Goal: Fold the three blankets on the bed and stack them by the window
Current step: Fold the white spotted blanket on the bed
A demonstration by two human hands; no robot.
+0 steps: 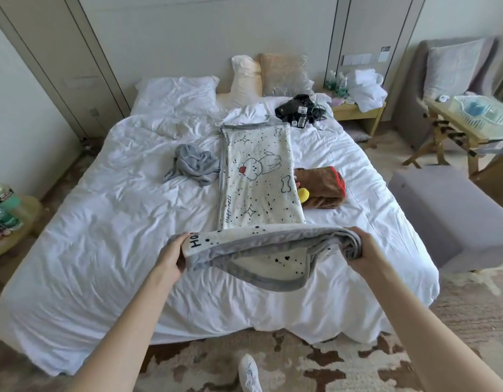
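One blanket (258, 176) mid-fold: left hand (174, 256) & right hand (363, 244) pinch its near end; next lay it fwd, corners matched.

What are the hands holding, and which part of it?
The white spotted blanket, by its near end: the left hand grips the left corner, the right hand the bunched right corner. The rest lies on the bed.

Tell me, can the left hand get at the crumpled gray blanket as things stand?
Probably not yet. The left hand grips a corner of the white dog-print blanket, so it is busy. Nothing lies on the duvet between it and the crumpled gray blanket, so after letting go the way looks free.
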